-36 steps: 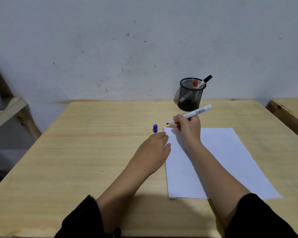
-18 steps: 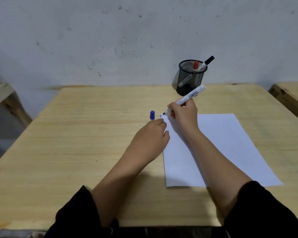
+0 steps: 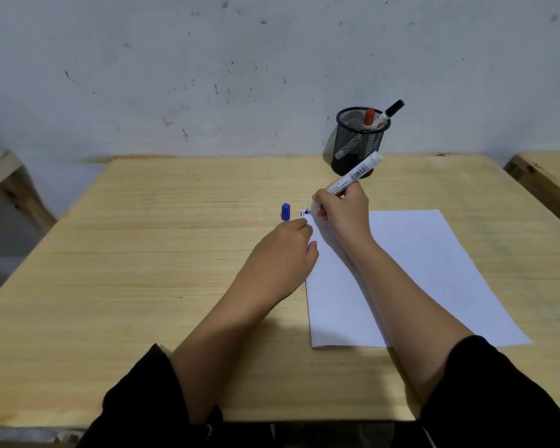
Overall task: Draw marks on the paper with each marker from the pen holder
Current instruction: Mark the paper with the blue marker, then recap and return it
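Marker tip at the paper's far left corner

My right hand (image 3: pixel 345 213) pinches the uncapped marker (image 3: pixel 353 177), its tip on the white paper (image 3: pixel 417 273) beside short red and blue strokes. My left hand (image 3: pixel 285 250) lies curled, palm down, at the sheet's left edge. The blue cap (image 3: pixel 285 211) stands just beyond it on the wooden table (image 3: pixel 143 253). Behind, the mesh pen holder (image 3: pixel 358 143) keeps two capped markers, red and black.

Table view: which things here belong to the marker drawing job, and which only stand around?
Belong: paper, marker in right hand, blue cap, pen holder with two markers, left hand steadying paper.

Only around: side bench, left shelf.
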`<state>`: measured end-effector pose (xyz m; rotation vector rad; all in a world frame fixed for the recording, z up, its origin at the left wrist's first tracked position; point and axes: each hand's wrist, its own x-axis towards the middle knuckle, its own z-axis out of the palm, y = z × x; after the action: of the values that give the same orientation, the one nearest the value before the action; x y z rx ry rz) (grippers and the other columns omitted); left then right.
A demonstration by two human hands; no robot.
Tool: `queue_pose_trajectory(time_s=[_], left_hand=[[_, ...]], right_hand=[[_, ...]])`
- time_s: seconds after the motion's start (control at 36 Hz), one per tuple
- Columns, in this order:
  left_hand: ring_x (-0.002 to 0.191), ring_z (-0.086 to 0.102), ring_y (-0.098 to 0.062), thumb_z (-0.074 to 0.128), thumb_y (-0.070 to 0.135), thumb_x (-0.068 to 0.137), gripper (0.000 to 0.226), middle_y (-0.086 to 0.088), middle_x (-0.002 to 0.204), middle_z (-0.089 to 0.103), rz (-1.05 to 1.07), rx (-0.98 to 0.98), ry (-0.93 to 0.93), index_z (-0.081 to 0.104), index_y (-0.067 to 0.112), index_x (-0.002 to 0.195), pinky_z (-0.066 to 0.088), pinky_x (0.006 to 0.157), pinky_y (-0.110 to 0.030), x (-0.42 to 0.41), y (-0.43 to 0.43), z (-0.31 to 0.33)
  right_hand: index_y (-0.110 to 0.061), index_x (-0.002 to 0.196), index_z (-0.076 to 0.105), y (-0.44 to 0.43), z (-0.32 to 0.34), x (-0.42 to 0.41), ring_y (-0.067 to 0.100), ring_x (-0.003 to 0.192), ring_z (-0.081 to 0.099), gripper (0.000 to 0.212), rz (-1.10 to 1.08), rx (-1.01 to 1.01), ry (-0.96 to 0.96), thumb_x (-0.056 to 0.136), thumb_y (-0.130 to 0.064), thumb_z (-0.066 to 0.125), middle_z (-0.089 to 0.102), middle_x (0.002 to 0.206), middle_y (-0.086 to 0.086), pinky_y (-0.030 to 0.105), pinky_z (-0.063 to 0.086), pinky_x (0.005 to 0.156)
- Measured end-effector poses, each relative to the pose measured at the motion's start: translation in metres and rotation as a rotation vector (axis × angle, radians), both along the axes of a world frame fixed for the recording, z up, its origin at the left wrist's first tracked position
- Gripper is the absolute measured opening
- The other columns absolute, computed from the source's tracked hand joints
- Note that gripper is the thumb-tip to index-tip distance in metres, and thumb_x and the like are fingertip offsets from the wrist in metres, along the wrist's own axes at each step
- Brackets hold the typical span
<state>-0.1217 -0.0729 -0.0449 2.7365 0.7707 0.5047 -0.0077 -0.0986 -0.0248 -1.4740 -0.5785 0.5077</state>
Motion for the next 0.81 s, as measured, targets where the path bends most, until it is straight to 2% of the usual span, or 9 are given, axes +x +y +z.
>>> queue_pose_trajectory(time_s=[0.08,0.22,0.33,0.47,0.61,0.67,0.72,0.81], left_hand=[[0.075,0.038,-0.016,0.037,0.020,0.096,0.018,0.002,0.083,0.038,0.001,0.000,0.004,0.040,0.013,0.080,0.028,0.064,-0.025,0.000,0.000,0.000],[0.075,0.038,-0.015,0.037,0.020,0.096,0.017,0.002,0.083,0.038,0.002,-0.004,-0.001,0.039,0.012,0.081,0.027,0.064,-0.024,0.000,0.000,0.000],[0.075,0.037,-0.015,0.037,0.021,0.096,0.018,0.002,0.084,0.037,-0.002,-0.001,-0.011,0.038,0.013,0.081,0.026,0.064,-0.024,0.000,0.000,0.001],[0.075,0.037,-0.016,0.037,0.021,0.096,0.019,0.003,0.083,0.038,-0.003,0.010,-0.028,0.038,0.012,0.079,0.026,0.064,-0.025,-0.001,0.001,0.000],[0.081,0.045,-0.017,0.042,0.021,0.095,0.022,-0.001,0.086,0.047,-0.029,-0.025,-0.065,0.043,0.009,0.077,0.032,0.065,-0.026,-0.003,0.003,-0.002],[0.092,0.049,-0.016,0.048,0.023,0.093,0.023,-0.003,0.099,0.055,-0.036,-0.069,-0.110,0.055,0.003,0.084,0.038,0.072,-0.025,-0.005,0.007,-0.002],[0.099,0.046,-0.012,0.056,0.024,0.090,0.023,0.000,0.107,0.054,-0.017,-0.101,-0.192,0.062,0.006,0.103,0.034,0.078,-0.018,-0.007,0.011,0.001],[0.102,0.040,-0.006,0.059,0.023,0.087,0.036,0.005,0.107,0.048,0.068,-0.106,-0.323,0.058,0.012,0.121,0.030,0.078,-0.006,-0.008,0.019,0.010]], right_hand=[[-0.004,0.087,0.047,0.000,0.000,0.000,-0.001,0.039,0.047,0.014,0.007,-0.002,-0.003,0.079,0.003,0.055,0.050,0.067,0.008,0.008,0.039,0.042],[-0.004,0.087,0.048,0.001,0.000,0.000,0.011,0.054,0.045,0.013,-0.005,-0.022,-0.014,0.079,0.003,0.055,0.048,0.072,0.010,0.007,0.038,0.041],[-0.005,0.087,0.048,0.001,0.000,0.001,0.011,0.054,0.044,0.014,-0.004,-0.014,0.005,0.078,0.003,0.055,0.048,0.073,0.010,0.008,0.038,0.041],[-0.004,0.090,0.049,0.001,0.000,0.008,0.002,0.039,0.046,0.015,-0.050,0.115,0.194,0.078,0.004,0.055,0.050,0.066,0.006,0.013,0.041,0.041],[-0.001,0.090,0.052,0.002,-0.003,0.017,0.007,0.045,0.046,0.011,-0.045,0.268,0.380,0.082,0.004,0.057,0.053,0.068,0.009,0.016,0.042,0.044],[-0.001,0.089,0.052,0.002,-0.004,0.020,0.007,0.045,0.048,0.009,-0.035,0.319,0.430,0.083,0.004,0.057,0.054,0.070,0.010,0.016,0.043,0.046],[0.000,0.092,0.053,0.001,-0.003,0.022,0.007,0.046,0.049,0.010,-0.034,0.345,0.446,0.084,0.003,0.057,0.055,0.071,0.010,0.015,0.044,0.047],[0.000,0.091,0.054,0.000,-0.003,0.024,0.006,0.046,0.051,0.009,-0.036,0.364,0.455,0.084,0.003,0.058,0.057,0.072,0.009,0.014,0.045,0.048]])
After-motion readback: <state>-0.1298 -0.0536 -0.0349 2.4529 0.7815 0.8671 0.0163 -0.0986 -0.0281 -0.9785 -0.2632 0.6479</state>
